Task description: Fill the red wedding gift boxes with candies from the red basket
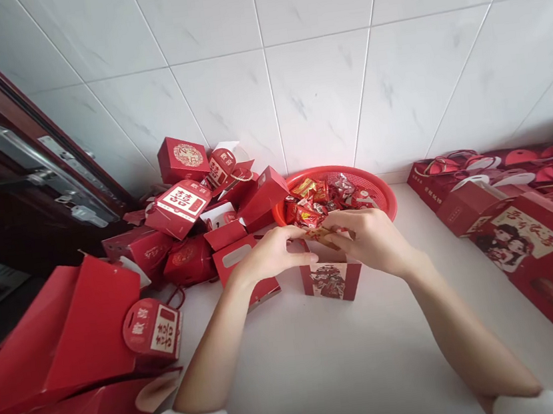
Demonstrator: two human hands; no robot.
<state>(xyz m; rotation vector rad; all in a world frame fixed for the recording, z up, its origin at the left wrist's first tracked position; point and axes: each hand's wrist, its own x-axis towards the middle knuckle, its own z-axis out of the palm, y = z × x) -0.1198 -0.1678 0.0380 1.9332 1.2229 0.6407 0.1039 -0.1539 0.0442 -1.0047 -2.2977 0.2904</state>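
Observation:
A small red box (333,282) with a printed picture on its front stands upright on the white table (336,361), its top open. Over its left rim is my left hand (277,252), thumb and fingers closing on a gold-coloured piece at the top of the box. My right hand (371,239) bends over the right rim, its fingertips on the same gold-coloured piece (323,236). Whether this is a wrapper or a box flap is unclear. Just behind my hands sits a red basket (391,203) holding wrapped sweets (312,192).
Red boxes (183,208) lie heaped at the left, some unfolded. Larger red cartons (538,249) filled with small boxes line the right side. A tiled wall (318,101) rises behind the table, and a dark door with a handle (35,173) is at the left.

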